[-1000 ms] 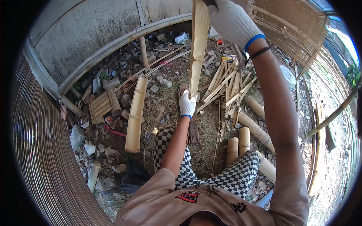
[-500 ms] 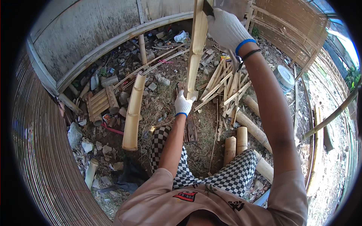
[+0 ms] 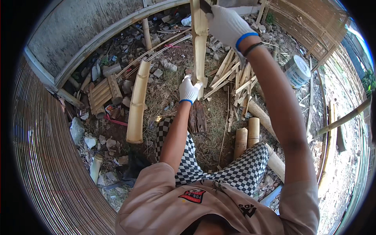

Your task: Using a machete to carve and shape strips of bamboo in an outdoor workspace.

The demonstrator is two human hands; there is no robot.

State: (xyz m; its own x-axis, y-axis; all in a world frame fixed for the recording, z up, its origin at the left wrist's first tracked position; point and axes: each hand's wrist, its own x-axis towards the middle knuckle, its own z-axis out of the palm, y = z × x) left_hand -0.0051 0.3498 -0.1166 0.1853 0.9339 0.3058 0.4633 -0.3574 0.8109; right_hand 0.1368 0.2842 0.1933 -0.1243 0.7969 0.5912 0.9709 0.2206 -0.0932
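My left hand (image 3: 188, 91), in a white knitted glove with a blue cuff, is closed around the lower end of a long split bamboo piece (image 3: 199, 51). The piece stands nearly upright over a dark, weathered wood block (image 3: 197, 117), and its top runs out of view. Higher up on the right, my gloved right hand (image 3: 229, 26) grips a machete, whose dark blade (image 3: 205, 6) meets the bamboo's right edge near the top. A curved greyish end shows below that hand. The fingers' far side is hidden.
A wide half-bamboo (image 3: 138, 103) lies to the left, near a slatted bamboo piece (image 3: 105, 96). Split strips (image 3: 235, 80) are heaped to the right, beyond cut bamboo lengths (image 3: 253, 131). A white bucket (image 3: 297, 71) stands farther right. Rubble lines the wall (image 3: 90, 31).
The view has shifted slightly. Both hands and the bamboo piece appear a little farther left, and the machete blade stays by the bamboo's upper edge. Both grips remain the same.
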